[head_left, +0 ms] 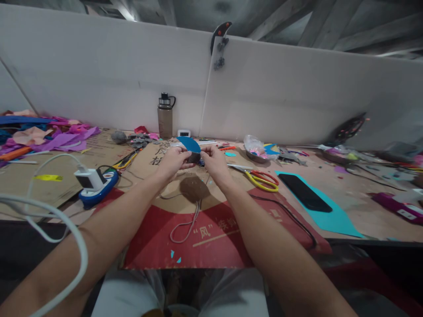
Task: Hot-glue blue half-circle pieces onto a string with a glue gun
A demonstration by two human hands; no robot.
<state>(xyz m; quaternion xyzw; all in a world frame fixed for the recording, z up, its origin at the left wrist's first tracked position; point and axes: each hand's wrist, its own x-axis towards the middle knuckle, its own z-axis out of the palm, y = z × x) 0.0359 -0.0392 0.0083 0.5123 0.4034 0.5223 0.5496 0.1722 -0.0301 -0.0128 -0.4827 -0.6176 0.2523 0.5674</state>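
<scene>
Just above the cardboard, my left hand (174,161) and my right hand (214,164) meet at a small curved blue piece (189,144), which looks like cut foam or felt sheet. A dark grey piece (194,157) sits against its lower edge. Both hands are closed, fingertips pinching this pair from either side. My fingers cover part of the edges, so how the two pieces join is hidden. Below, a looped cord (185,240) lies on the red printed cardboard (152,246). Scissors with red and yellow handles (262,181) rest right of my right hand.
A black phone (304,192) lies on a turquoise sheet (340,224) at right. Left are a blue power strip (95,193) with a white charger (89,179), a white cable (81,246) and colourful scraps (49,134). A bottle (165,119) stands by the white partition (109,70).
</scene>
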